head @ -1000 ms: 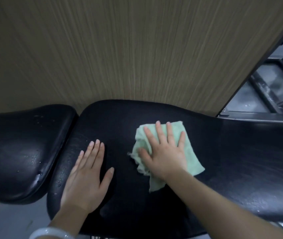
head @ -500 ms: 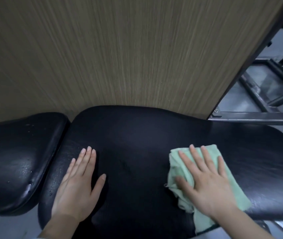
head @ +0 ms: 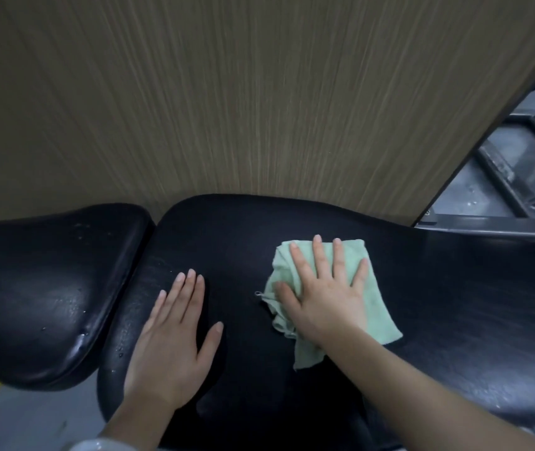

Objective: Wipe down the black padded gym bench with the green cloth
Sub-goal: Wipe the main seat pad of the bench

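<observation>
Black bench pad (head: pixel 455 304) ran left-right along the wood-grain wall (head: pixel 227 92); my flat right hand (head: pixel 324 297) pressed the green cloth (head: pixel 373 307), left hand (head: pixel 175 340) flat, unclenched.

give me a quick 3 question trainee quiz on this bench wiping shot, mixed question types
1. True or false: the right hand lies flat with straight fingers on the green cloth.
2. Multiple choice: the left hand is (A) lifting the cloth, (B) resting flat on the long black pad, (C) gripping the metal frame.
3. Fill in: water droplets show on the smaller black pad, which lies on the person's ____ side.

Key: 1 true; 2 B; 3 left
</observation>
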